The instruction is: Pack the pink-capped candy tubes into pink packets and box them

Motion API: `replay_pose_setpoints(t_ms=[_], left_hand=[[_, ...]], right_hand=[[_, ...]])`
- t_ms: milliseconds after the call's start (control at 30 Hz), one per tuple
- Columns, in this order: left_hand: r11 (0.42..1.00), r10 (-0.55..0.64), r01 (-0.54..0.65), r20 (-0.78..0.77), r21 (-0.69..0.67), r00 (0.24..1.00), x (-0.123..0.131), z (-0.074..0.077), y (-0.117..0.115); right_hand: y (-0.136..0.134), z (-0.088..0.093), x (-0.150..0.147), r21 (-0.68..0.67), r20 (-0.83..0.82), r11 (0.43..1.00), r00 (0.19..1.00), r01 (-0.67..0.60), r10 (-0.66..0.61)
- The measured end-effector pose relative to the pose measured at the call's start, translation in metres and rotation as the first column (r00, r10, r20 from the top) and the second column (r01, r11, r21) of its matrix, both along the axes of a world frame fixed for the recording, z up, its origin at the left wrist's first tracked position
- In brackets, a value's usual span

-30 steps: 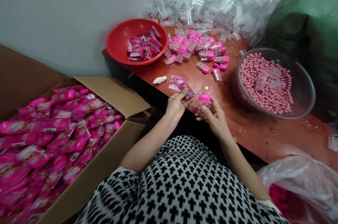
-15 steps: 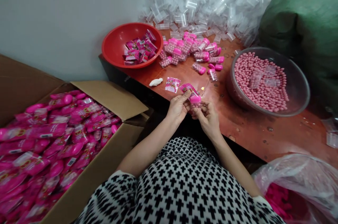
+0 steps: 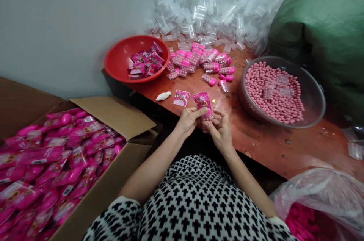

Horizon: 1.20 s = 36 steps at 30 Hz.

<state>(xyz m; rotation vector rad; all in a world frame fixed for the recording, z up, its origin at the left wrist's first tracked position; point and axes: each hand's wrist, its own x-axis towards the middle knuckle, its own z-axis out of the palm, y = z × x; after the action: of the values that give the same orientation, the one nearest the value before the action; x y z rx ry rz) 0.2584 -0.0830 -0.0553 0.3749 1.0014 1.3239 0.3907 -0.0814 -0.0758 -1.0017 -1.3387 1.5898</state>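
Between both hands, over the table's front edge, is a small clear bottle of pink candy balls (image 3: 207, 116) with a pink cap. A printed pink wrapper (image 3: 201, 99) stands up from its cap end; how far it goes round the bottle I cannot tell. My left hand (image 3: 188, 120) is closed, thumb and fingers pinching the wrapper by the cap. My right hand (image 3: 221, 132) is closed on the bottle's lower part. A flat printed wrapper (image 3: 181, 98) and a crumpled white piece (image 3: 163, 96) lie just beyond my left hand.
A red bowl (image 3: 113, 57) holds folded wrappers, beside filled candy bottles (image 3: 196, 57). Clear empty containers (image 3: 199, 10) are heaped behind. A basin (image 3: 315, 100) of pink balls stands right. A carton (image 3: 113, 116) of wrapped bottles is left; a plastic bag (image 3: 327, 188) sits lower right.
The wrapper has swung from tilted left to nearly upright, in line with the bottle, and now covers more of the cap. The view has shifted slightly.
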Motion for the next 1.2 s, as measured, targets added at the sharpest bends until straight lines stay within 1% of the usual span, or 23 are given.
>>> replay_pose_setpoints(t_ms=[67, 133, 200, 300, 367, 500, 600, 733, 767, 933, 1000, 1067, 1133, 1167, 1200], left_hand=[[0.997, -0.08, 0.08, -0.013, -0.001, 0.997, -0.004, 0.0, 0.001], [0.992, -0.122, 0.122, -0.036, -0.005, 0.992, -0.007, 0.0, 0.001], [0.991, -0.133, 0.132, -0.06, -0.013, 0.989, -0.008, 0.001, 0.0], [0.997, -0.079, 0.079, -0.091, -0.006, 0.993, -0.001, 0.003, -0.003], [1.0, -0.022, 0.023, -0.104, 0.009, 0.994, 0.005, 0.003, -0.007], [0.999, 0.025, -0.022, -0.114, 0.028, 0.993, 0.016, 0.002, -0.014], [0.999, 0.037, -0.035, -0.074, 0.02, 0.997, 0.016, 0.002, -0.017], [0.989, 0.151, -0.151, 0.015, -0.013, 0.988, 0.01, 0.003, -0.015], [0.987, 0.163, -0.163, 0.032, -0.014, 0.986, 0.009, 0.004, -0.014], [0.994, 0.108, -0.109, 0.056, 0.005, 0.993, 0.014, 0.001, -0.02], [0.993, 0.111, -0.113, 0.067, 0.019, 0.992, 0.017, -0.002, -0.023], [0.993, 0.11, -0.113, 0.079, 0.036, 0.991, 0.019, -0.003, -0.026], [0.991, 0.119, -0.123, 0.079, 0.046, 0.99, 0.016, 0.001, -0.033], [0.987, 0.149, -0.152, 0.068, 0.047, 0.986, 0.011, 0.005, -0.039], [0.977, 0.206, -0.208, 0.05, 0.051, 0.977, 0.003, 0.01, -0.046]], right_hand=[[0.002, 0.003, 0.0, -0.098, -0.107, 0.994, 0.994, -0.048, 0.037], [0.004, 0.005, -0.001, -0.177, -0.19, 0.981, 0.981, -0.084, 0.049], [0.004, 0.006, -0.002, -0.2, -0.2, 0.977, 0.979, -0.07, 0.029], [0.002, 0.007, -0.003, -0.134, -0.127, 0.991, 0.991, 0.013, -0.031], [0.002, 0.006, -0.003, -0.113, -0.113, 0.993, 0.993, 0.029, -0.042], [0.007, 0.005, -0.002, -0.2, -0.184, 0.979, 0.983, -0.042, 0.005], [0.007, 0.003, -0.001, -0.221, -0.213, 0.974, 0.977, -0.044, -0.004], [0.001, 0.005, 0.001, -0.236, -0.258, 0.969, 0.966, -0.08, 0.017], [-0.001, 0.005, 0.001, -0.233, -0.266, 0.969, 0.964, -0.079, 0.014], [0.001, 0.003, 0.0, -0.241, -0.233, 0.97, 0.969, 0.024, -0.082], [0.004, 0.003, -0.003, -0.236, -0.2, 0.971, 0.976, 0.039, -0.088], [0.005, 0.005, -0.01, -0.237, -0.176, 0.971, 0.981, 0.034, -0.077], [0.004, 0.008, -0.018, -0.236, -0.167, 0.972, 0.985, 0.011, -0.052], [0.003, 0.011, -0.023, -0.23, -0.167, 0.973, 0.986, -0.014, -0.025], [0.002, 0.013, -0.027, -0.22, -0.165, 0.974, 0.986, -0.049, 0.012]])
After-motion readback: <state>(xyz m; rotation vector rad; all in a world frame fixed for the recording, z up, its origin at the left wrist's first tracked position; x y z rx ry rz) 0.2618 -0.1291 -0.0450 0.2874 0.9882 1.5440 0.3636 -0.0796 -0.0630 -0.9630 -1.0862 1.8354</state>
